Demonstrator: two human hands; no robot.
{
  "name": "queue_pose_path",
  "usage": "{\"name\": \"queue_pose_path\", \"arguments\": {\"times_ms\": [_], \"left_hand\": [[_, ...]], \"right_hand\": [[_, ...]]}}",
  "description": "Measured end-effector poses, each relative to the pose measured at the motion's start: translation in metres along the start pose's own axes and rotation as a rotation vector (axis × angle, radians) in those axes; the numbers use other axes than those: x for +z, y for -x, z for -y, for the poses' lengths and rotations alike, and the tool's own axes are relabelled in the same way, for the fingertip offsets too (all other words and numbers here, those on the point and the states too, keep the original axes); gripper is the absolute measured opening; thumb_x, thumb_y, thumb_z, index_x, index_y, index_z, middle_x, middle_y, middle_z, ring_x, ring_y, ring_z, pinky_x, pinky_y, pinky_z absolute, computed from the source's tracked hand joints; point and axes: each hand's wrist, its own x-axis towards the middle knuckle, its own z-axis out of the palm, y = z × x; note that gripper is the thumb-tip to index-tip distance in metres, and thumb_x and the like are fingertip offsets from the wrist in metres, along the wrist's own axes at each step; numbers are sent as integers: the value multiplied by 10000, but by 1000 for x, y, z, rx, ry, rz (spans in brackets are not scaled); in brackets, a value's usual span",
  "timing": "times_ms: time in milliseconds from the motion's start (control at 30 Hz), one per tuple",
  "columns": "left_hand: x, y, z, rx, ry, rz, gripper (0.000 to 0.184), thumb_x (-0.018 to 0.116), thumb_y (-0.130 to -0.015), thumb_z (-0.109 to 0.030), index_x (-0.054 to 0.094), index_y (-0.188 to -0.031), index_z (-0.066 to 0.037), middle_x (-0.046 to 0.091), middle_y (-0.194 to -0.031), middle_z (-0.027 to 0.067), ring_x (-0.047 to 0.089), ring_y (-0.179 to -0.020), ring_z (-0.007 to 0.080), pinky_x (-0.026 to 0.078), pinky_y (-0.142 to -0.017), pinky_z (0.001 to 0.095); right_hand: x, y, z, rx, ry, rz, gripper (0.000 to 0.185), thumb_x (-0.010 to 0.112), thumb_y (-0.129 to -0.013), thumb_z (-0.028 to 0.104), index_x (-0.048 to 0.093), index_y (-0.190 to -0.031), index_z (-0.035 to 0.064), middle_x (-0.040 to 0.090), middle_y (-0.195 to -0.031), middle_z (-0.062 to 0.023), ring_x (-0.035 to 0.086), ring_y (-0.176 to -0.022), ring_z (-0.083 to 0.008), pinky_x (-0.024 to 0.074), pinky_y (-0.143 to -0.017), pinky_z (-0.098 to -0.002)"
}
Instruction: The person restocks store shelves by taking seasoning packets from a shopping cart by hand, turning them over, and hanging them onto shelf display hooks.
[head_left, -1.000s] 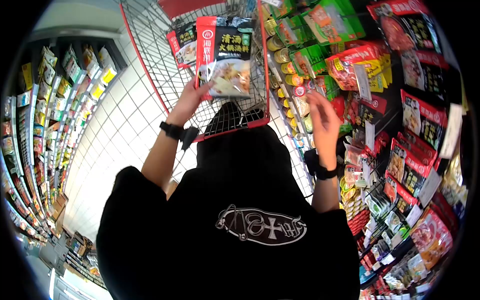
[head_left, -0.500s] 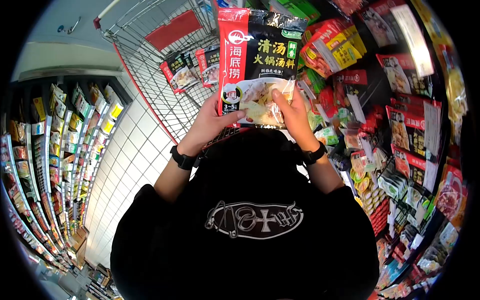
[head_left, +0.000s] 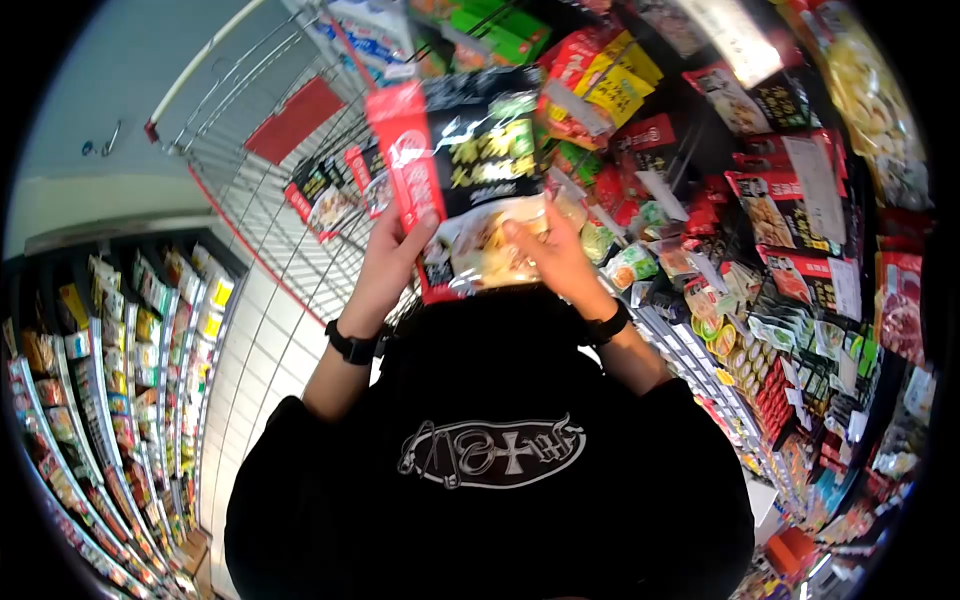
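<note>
Left hand (head_left: 388, 258) and right hand (head_left: 562, 258) share one packet (head_left: 480, 170), red and black, holding it up in front of the wearer's black shirt (head_left: 490, 540). Each hand is clamped on the lower part, thumb pressed to the printed front; the other fingers are mostly hidden behind, so how far they wrap around cannot be told.

The packet's long axis runs forward, away from the body, its top leaning slightly to the left. Most of its length lies ahead of the thumbs, beyond the fingers' hold, while the bottom edge sits near the shirt. Neither hand is the nearer: both touch the packet, the left at its left edge, the right at its lower right corner, with the packet squarely between them.

What appears to matter most is the packet's place beside the wire cart (head_left: 295, 122), which stands ahead and to the left. Of the two, the left hand is nearer the cart. Two smaller-looking packs, a left pack (head_left: 322, 200) and a right pack (head_left: 370, 180), lie inside it, beyond the left hand and apart from the held packet. Whether the packet hangs over the cart's rim cannot be judged from this angle. To the right of the right hand, shelved packets (head_left: 768, 205) stand well apart.
</note>
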Motion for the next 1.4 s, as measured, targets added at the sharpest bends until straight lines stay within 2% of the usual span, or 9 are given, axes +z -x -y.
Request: {"name": "queue_pose_path", "arguments": {"times_ms": [300, 400, 500, 733, 800, 1067, 1167, 1233, 1400], "left_hand": [[27, -7, -13, 25, -95, 61, 307, 621, -889, -79, 525, -1167, 10, 636, -1071, 64, 600, -931, 115, 484, -829, 281], [35, -9, -14, 17, -69, 73, 302, 632, -878, -67, 527, -1152, 7, 635, -1064, 64, 604, -936, 117, 487, -831, 280], [38, -10, -15, -16, -73, 121, 323, 643, -867, -53, 515, -1159, 1, 631, -1075, 63, 603, -950, 117, 486, -840, 274], [49, -13, -3, -129, -65, 352, 396, 620, -881, -39, 477, -1249, -13, 614, -1127, 57, 590, -996, 113, 481, -867, 274], [57, -11, 1, -109, -97, 362, 375, 609, -888, -46, 486, -1239, 1, 612, -1136, 69, 593, -998, 118, 484, -869, 280], [59, -12, 13, -145, -155, 379, 327, 596, -889, -22, 513, -1203, 18, 626, -1118, 76, 608, -990, 131, 495, -869, 287], [64, -11, 10, -164, -175, 377, 325, 595, -888, -17, 516, -1201, 20, 626, -1119, 79, 607, -992, 131, 493, -874, 288], [72, -10, 9, -136, -163, 357, 316, 632, -877, -40, 526, -1173, -9, 600, -938, -33, 492, -744, 7, 396, -633, 178], [75, -11, 13, -128, -150, 360, 295, 633, -880, -55, 539, -1156, -9, 602, -946, -30, 504, -762, 14, 410, -654, 183]], "right_hand": [[-4, 9, 15, -221, 70, -34, 438, 614, -912, 147, 462, -1303, 22, 574, -1194, -32, 506, -1087, -95, 404, -936, -260], [-8, 14, 15, -6, -41, -64, 414, 605, -918, 149, 473, -1289, 19, 577, -1190, -33, 497, -1088, -92, 394, -945, -263], [-9, 18, 12, -224, -81, -104, 383, 594, -926, 148, 486, -1269, 17, 590, -1157, -23, 512, -1043, -77, 413, -911, -253], [-23, 32, 18, -132, -326, -280, 313, 580, -939, 144, 510, -1215, 14, 616, -1081, -12, 551, -944, -64, 455, -821, -237], [-26, 33, 16, -180, -297, -389, 281, 592, -933, 194, 537, -1161, 41, 630, -921, 21, 528, -686, -2, 408, -552, -166], [-32, 48, 17, -135, -248, -429, 274, 607, -923, 256, 563, -1117, 68, 599, -775, 52, 451, -509, 12, 333, -423, -168], [-39, 54, 18, -42, -265, -409, 309, 603, -929, 191, 524, -1190, 46, 618, -967, 7, 539, -794, -11, 442, -632, -184], [-46, 56, 17, 90, -235, -382, 273, 599, -931, 190, 540, -1158, 49, 623, -928, 17, 540, -744, -11, 436, -604, -181], [-46, 52, 6, -84, -367, -362, 324, 632, -907, 174, 522, -1177, 33, 626, -969, 0, 563, -825, -39, 466, -696, -207]]}}
